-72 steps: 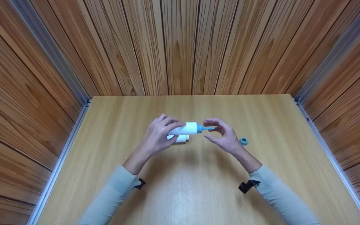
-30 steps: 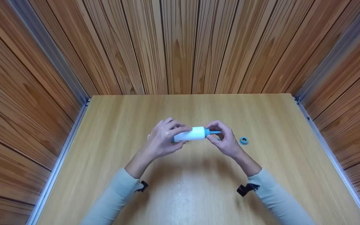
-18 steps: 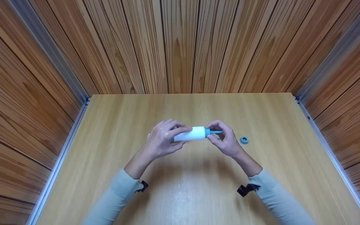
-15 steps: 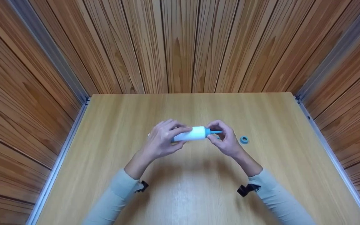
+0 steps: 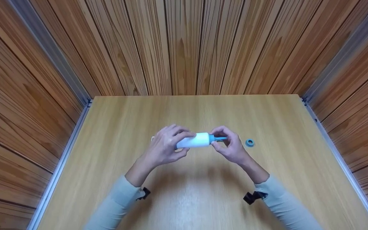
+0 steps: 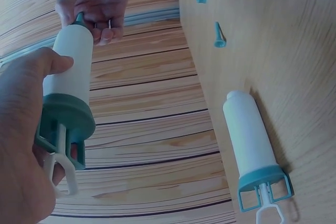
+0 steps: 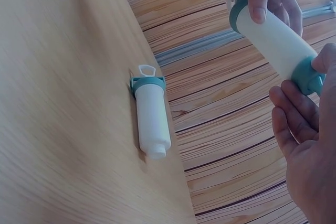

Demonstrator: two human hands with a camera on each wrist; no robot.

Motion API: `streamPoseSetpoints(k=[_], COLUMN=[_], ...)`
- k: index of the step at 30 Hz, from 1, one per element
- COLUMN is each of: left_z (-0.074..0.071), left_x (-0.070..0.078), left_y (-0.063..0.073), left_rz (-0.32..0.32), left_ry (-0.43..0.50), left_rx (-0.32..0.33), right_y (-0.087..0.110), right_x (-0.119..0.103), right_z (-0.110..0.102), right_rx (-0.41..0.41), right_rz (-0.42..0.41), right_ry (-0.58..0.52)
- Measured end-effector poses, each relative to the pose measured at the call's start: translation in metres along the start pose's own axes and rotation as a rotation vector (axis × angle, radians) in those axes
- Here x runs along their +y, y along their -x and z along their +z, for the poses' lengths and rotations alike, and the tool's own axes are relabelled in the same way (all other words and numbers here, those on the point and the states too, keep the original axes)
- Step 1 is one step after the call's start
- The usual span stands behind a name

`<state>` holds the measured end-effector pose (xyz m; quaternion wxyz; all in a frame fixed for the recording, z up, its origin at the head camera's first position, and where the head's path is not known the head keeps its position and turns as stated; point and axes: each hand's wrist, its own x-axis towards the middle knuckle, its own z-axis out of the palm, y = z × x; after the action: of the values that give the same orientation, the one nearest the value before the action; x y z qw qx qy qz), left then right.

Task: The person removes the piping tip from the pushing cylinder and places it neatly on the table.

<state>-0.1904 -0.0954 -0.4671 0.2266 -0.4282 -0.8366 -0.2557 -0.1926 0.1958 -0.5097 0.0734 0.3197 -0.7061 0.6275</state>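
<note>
My left hand [image 5: 166, 145] grips the white barrel of an icing syringe [image 5: 200, 140], held level above the table. Its teal end cap, finger loops and white plunger handle [image 6: 61, 174] show in the left wrist view. At the other end, the fingertips of my right hand [image 5: 230, 147] pinch the teal collar [image 7: 304, 74], from which a thin nozzle sticks out towards the palm. A second icing syringe [image 6: 249, 137], with no nozzle on its white neck, lies on the table; in the head view it is hidden behind the left hand and the held syringe.
A teal ring [image 5: 249, 142] lies on the table [image 5: 184, 198] to the right of my right hand. Near it is a loose teal cone nozzle [image 6: 219, 36], seen in the left wrist view. Wood-panelled walls [image 5: 184, 48] enclose the table.
My right hand, earlier apart around the nozzle, has closed on the collar. The held syringe has shifted right and, just lately, slightly towards the body with both hands.
</note>
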Motion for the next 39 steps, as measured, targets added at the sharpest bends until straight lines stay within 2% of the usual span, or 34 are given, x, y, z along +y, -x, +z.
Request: streamPoseSetpoints(k=[5,18,26,29,33,39], left_z=[0.001,0.003,0.006,0.008,0.011,0.010], left_x=[0.001,0.004,0.003,0.001,0.000,0.003], left_y=[0.001,0.003,0.006,0.008,0.009,0.010], left_rz=[0.012,0.000,-0.086,-0.084,-0.061,-0.052], left_ry=[-0.011,0.014,0.149,0.160,0.143,0.107], left_rx=[-0.004,-0.031,-0.050,-0.039,-0.012,-0.011], right_y=[0.002,0.007,0.007,0.007,0.007,0.008], right_x=[-0.001,0.001,0.000,0.000,0.002,0.002], right_z=[0.001,-0.001,-0.002,-0.002,-0.001,-0.001], right_rx=[0.004,-0.006,-0.016,-0.024,-0.038,-0.056], right_rz=[0.002,-0.063,-0.112,-0.128,-0.106,-0.017], right_ry=[0.023,0.032,0.103,0.131,0.133,0.133])
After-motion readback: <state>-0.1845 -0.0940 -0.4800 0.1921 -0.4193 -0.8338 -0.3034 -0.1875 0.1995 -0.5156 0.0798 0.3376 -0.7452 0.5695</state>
